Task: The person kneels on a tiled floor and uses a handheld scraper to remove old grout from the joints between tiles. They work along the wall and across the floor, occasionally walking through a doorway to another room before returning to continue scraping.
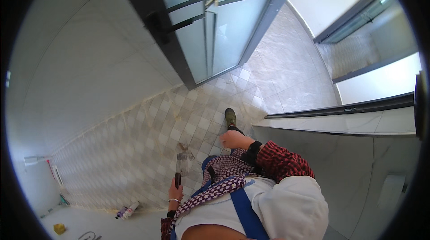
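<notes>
My left hand (175, 191) grips the dark handle of a flat-bladed trowel (183, 164), its grey blade pointing away from my body over the tiled floor. My right hand (231, 139) is curled in front of my right thigh; whether it holds something cannot be told. Beyond it one green shoe (230, 116) stands on the checkered floor tiles (189, 129). A small brown object (181, 146) shows just past the trowel blade and is too unclear to name.
A glass-panelled door (188, 55) with a dark frame stands open ahead, beside a doorway to a larger-tiled floor (285, 62). Tiled walls rise at left and right. Tubes (127, 210) and a yellow object (59, 229) lie at the lower left.
</notes>
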Demonstrator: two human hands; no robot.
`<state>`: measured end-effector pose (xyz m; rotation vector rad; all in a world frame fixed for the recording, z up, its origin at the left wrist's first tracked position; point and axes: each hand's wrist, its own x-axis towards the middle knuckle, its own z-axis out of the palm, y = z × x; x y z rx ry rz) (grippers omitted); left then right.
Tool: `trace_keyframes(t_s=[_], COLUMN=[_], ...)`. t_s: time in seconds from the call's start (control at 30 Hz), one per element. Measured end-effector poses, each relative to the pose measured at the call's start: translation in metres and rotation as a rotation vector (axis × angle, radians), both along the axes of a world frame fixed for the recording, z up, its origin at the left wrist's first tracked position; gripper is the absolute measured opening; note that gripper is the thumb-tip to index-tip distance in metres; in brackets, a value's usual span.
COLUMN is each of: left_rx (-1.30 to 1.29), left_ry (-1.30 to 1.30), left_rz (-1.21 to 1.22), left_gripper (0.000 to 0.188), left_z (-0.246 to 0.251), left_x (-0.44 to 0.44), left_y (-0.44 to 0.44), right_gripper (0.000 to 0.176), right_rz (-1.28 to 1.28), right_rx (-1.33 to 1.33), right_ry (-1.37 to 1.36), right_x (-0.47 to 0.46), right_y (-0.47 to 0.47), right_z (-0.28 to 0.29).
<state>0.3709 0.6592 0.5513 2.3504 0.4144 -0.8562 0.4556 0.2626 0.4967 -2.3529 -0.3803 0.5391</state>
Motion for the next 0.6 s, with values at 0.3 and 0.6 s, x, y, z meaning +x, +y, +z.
trace_keyframes(t_s=[0.3, 0.6], left_rx=[0.094, 0.015], left_ry=[-0.210, 0.078], left_rz=[-0.531, -0.878], left_gripper=[0.066, 0.067], left_z=[0.095, 0.181], left_x=[-0.018, -0.089], left_y=[-0.224, -0.650], right_gripper=[0.018, 0.016], right_rz=[-0.245, -0.787], right_rx=[0.240, 0.207], right_ry=[-0.083, 0.020], right_x=[-0.056, -0.213], right_y=[-0.230, -0.586], right_z=[0.083, 0.154])
